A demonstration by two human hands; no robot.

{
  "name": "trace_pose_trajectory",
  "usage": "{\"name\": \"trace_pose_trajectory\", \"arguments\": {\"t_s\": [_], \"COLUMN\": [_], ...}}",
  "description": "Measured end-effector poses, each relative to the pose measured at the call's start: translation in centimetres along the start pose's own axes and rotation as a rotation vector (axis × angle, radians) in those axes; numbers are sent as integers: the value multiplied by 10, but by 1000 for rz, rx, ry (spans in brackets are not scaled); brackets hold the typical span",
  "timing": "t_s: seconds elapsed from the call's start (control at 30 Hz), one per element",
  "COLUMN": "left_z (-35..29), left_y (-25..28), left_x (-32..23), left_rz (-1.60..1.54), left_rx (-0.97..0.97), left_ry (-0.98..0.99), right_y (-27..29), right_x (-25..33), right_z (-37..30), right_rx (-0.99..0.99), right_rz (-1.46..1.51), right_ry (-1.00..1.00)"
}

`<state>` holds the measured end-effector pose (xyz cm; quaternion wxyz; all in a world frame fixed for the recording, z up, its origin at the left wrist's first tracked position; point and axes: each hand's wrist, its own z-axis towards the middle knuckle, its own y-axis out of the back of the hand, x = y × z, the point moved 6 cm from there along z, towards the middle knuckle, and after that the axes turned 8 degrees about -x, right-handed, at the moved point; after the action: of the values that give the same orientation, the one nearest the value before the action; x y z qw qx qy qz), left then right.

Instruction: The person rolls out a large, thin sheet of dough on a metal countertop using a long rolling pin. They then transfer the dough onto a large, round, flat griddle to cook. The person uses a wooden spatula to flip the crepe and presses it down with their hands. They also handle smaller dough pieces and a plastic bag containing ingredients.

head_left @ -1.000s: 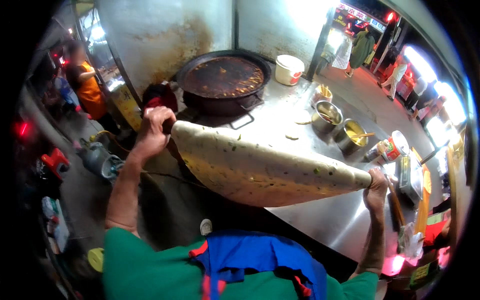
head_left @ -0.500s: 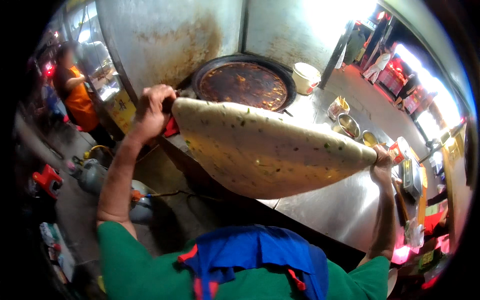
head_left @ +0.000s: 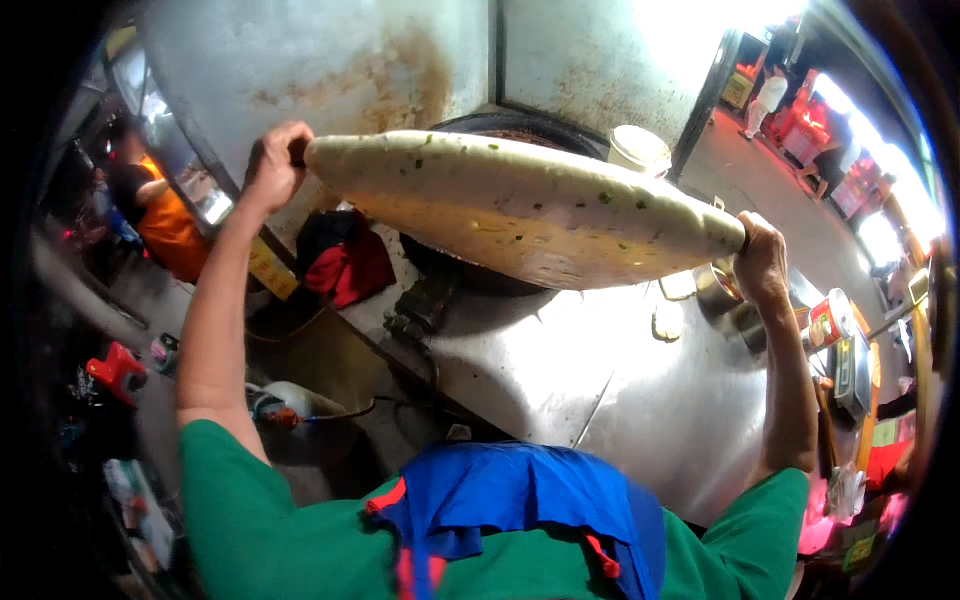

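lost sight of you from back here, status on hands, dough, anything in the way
Left hand, right hand: gripping opposite ends of dough sheet. Sheet held up, hiding most of black pan. White bucket beside pan.

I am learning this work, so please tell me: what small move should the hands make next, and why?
Probably lower the dough gently toward the pan, keeping it level: the left hand and right hand grip its two ends, its lower edge hangs loose, and it hides most of the pan from view.
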<state>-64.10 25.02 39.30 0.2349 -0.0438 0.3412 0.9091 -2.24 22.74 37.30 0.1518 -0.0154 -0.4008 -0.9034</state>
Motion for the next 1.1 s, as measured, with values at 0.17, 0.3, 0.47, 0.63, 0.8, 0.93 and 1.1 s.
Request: {"name": "trace_pose_trajectory", "arguments": {"t_s": [0.17,0.3,0.47,0.63,0.8,0.93,1.1], "left_z": [17,56,130,188,181,134,104], "left_y": [-27,-72,-139,-204,-271,-347,-365], "left_x": [27,60,118,179,202,228,228], "left_rz": [-36,-112,-34,-66,28,252,149], "left_rx": [18,54,165,209,208,270,254], "left_ry": [-57,55,131,188,157,143,30], "right_y": [-26,-46,-126,-187,-243,-333,-361], "right_x": [11,5,-14,-39,-50,-76,-77], "right_z": [16,58,130,189,185,149,128], "right_rx": [-32,-5,77,19,-41,-50,-19], "right_rz": [37,-41,-121,-198,-159,-99,64], "right_ry": [69,40,-51,25,-5,24,83]}}
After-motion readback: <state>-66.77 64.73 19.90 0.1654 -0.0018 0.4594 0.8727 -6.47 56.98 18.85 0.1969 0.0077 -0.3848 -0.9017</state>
